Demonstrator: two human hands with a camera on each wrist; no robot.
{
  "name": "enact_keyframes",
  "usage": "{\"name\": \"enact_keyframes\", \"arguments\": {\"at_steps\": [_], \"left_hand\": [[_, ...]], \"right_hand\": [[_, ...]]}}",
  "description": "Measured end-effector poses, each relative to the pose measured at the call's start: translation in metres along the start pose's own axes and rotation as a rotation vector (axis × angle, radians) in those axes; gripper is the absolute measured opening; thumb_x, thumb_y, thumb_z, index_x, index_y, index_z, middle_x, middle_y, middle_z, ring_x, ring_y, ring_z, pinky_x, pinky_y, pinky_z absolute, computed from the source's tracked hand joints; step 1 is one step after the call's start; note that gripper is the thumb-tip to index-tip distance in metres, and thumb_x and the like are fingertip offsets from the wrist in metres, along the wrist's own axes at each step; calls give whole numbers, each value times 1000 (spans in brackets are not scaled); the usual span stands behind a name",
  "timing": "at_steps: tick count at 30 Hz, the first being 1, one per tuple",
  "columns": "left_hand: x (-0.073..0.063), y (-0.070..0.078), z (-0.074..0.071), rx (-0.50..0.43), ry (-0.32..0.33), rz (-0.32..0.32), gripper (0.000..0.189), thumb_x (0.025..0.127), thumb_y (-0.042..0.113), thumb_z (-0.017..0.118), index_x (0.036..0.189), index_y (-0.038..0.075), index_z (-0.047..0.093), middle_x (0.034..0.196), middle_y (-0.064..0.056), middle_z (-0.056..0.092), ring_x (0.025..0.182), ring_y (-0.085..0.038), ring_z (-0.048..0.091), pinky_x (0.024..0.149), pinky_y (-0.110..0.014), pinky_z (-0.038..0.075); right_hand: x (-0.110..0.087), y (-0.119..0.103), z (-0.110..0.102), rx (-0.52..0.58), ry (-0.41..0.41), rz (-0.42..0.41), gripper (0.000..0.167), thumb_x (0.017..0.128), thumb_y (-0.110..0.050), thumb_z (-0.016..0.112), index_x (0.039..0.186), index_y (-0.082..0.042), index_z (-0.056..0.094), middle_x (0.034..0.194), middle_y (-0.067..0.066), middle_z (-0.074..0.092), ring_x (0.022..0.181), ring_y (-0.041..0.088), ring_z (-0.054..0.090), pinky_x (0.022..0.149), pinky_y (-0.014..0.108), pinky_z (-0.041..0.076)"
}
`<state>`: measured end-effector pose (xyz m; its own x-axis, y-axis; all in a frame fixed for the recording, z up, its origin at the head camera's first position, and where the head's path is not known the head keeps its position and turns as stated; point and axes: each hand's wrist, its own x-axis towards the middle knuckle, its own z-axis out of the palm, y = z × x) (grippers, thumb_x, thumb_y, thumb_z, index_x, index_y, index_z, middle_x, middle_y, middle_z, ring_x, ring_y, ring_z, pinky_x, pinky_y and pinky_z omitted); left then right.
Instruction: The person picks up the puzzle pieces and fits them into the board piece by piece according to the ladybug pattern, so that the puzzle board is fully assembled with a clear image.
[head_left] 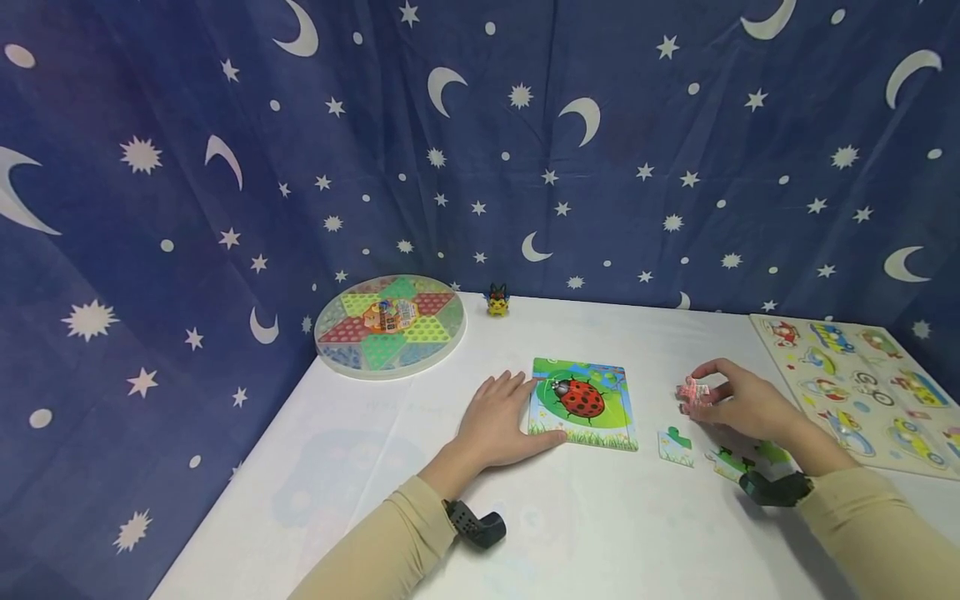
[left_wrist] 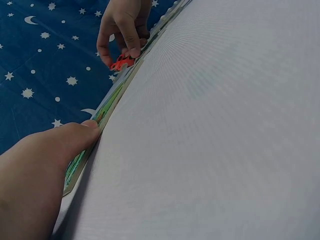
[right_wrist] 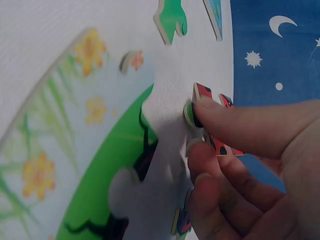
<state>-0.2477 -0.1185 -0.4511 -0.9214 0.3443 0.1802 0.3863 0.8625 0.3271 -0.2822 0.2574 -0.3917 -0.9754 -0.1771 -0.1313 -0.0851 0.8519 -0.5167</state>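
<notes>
My left hand (head_left: 495,425) rests at the left side of a square ladybug puzzle board (head_left: 581,404), thumb on its near edge and fingers along its left edge. In the left wrist view its thumb (left_wrist: 82,135) touches the board's rim. To the right of the board, my right hand (head_left: 750,404) pinches a red puzzle piece with black spots (head_left: 693,392) between thumb and fingers. Under and beside that hand lie loose jigsaw pieces: a green-and-white piece (head_left: 677,448) and a grassy piece (head_left: 726,464). A large flowered piece (right_wrist: 95,110) is close up in the right wrist view.
A wooden peg board with vehicle pictures (head_left: 862,392) lies at the right. At the back left is a round Chinese checkers board (head_left: 390,325), with a small yellow toy figure (head_left: 497,302) near it. A blue star-and-moon curtain (head_left: 480,167) hangs behind the white table (head_left: 570,525).
</notes>
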Motion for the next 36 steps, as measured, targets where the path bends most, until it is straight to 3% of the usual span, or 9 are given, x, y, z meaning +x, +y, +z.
{"name": "enact_keyframes", "arguments": {"at_steps": [7, 14, 28, 36], "left_hand": [[-1, 0, 1, 2, -3, 3, 97, 85, 82, 53, 157, 18, 44, 160, -10, 41, 152, -29, 28, 125, -45, 17], [0, -1, 2, 6, -1, 6, 97, 85, 82, 52, 157, 18, 44, 160, -10, 41, 152, -29, 28, 125, -46, 17], [1, 0, 1, -1, -6, -4, 97, 85, 82, 54, 158, 19, 43, 161, -10, 40, 152, -29, 27, 125, -46, 16], [1, -1, 1, 4, -5, 0, 97, 85, 82, 53, 157, 18, 44, 160, -10, 41, 152, -29, 27, 125, -45, 16]], "right_hand": [[5, -9, 8, 28, 27, -22, 48, 92, -10, 71, 133, 2, 49, 105, 22, 63, 82, 26, 62, 64, 33, 54], [10, -17, 15, 41, 49, -47, 30, 96, -9, 66, 121, 7, 57, 109, 25, 65, 76, 21, 62, 62, 33, 55], [13, -36, 24, 70, 43, -37, 27, 97, -19, 65, 115, 1, 62, 107, 17, 66, 74, 21, 62, 63, 34, 49], [17, -44, 28, 64, 68, -72, 27, 97, -26, 67, 113, -4, 66, 106, 13, 68, 88, 26, 59, 66, 33, 48]]}}
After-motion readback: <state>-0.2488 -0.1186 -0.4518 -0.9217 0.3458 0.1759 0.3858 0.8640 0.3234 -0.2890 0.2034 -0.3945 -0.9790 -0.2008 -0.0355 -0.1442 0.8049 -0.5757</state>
